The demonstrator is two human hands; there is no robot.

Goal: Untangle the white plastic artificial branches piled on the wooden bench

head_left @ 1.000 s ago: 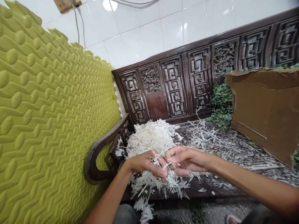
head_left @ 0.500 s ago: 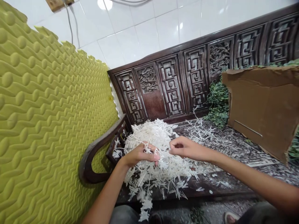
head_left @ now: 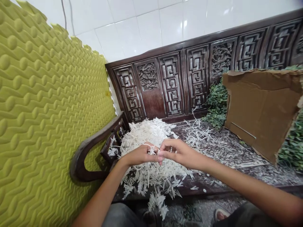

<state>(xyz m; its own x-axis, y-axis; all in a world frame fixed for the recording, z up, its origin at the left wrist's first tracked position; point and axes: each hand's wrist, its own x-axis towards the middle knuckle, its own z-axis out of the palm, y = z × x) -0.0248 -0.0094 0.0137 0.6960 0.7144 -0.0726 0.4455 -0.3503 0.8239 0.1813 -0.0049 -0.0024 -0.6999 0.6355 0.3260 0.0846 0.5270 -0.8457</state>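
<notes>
White sprig (head_left: 151, 151): between both hands, over the pile (head_left: 151, 130)
Left hand (head_left: 139, 154): fingers grasping the sprig
Right hand (head_left: 180, 154): fingers pinching its right end
Pile: left on the surface (head_left: 224, 156)

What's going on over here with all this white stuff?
A person's left hand holds a thin white branching sprig, and the right hand meets it at the fingertips; whether that one grips too is unclear. Both are over a loose heap of white, spiky, plastic-looking sprigs on a dark, carved wooden bench. Farther right, a brown cardboard piece stands beside green leafy foliage.
</notes>
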